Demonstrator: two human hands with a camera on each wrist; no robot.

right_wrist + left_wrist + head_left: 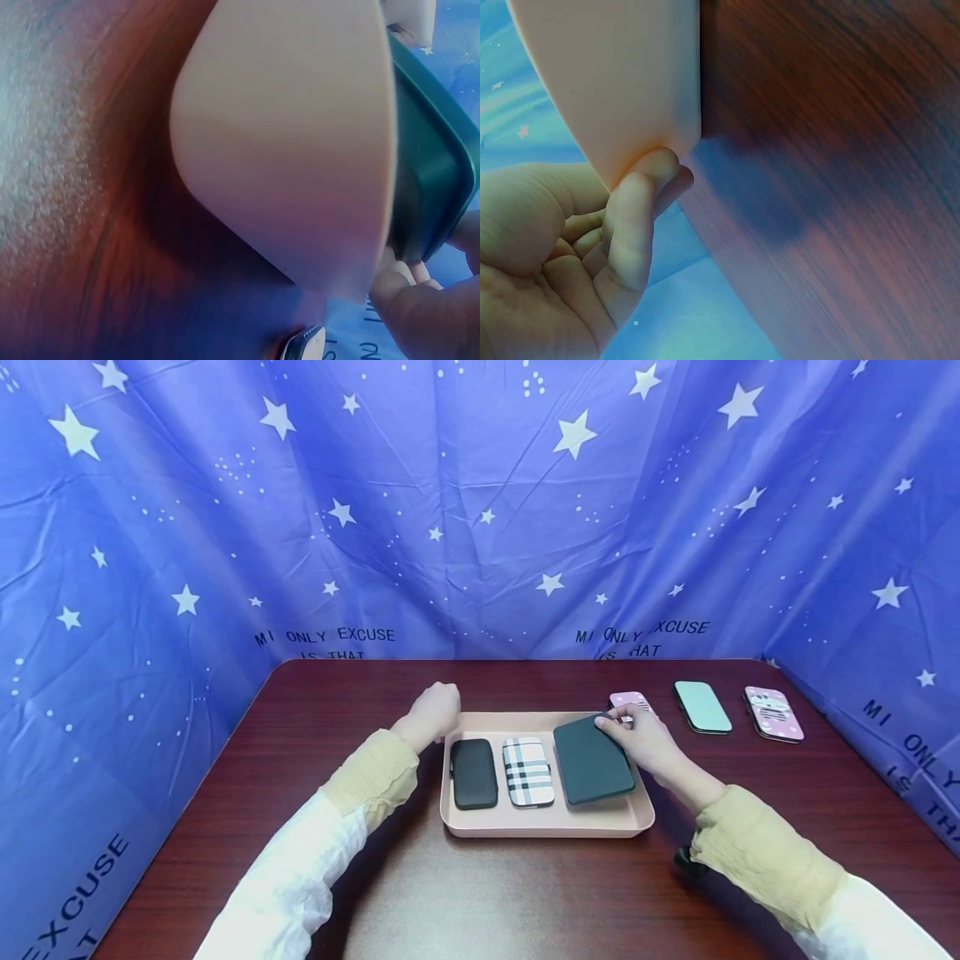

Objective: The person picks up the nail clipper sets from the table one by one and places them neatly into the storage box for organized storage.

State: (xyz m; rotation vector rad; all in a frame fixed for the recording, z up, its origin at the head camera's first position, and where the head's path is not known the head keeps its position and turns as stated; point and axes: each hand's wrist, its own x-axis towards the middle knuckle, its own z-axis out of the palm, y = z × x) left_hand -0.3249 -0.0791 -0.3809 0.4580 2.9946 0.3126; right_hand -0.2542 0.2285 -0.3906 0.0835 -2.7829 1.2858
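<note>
A shallow beige-pink tray (pixel 547 832) sits on the table, its far left corner pinched between the thumb and fingers of my left hand (pixel 437 710). The left wrist view shows those fingertips (pixel 660 161) at the tray's corner. My right hand (pixel 647 739) grips a dark green flat case (pixel 595 760) by its far right corner, thumb on top. This case is tilted and overlaps the right part of the tray. Inside the tray lie a black textured case (pixel 475 774) at the left and a plaid case (pixel 528 772) in the middle.
Right of the tray are a mint green case (pixel 702 707) and a pink patterned case (pixel 773 714). Another pink case (pixel 630 700) is partly hidden behind my right hand. A blue star-printed curtain (pixel 480 510) borders the brown wooden table (pixel 525 902).
</note>
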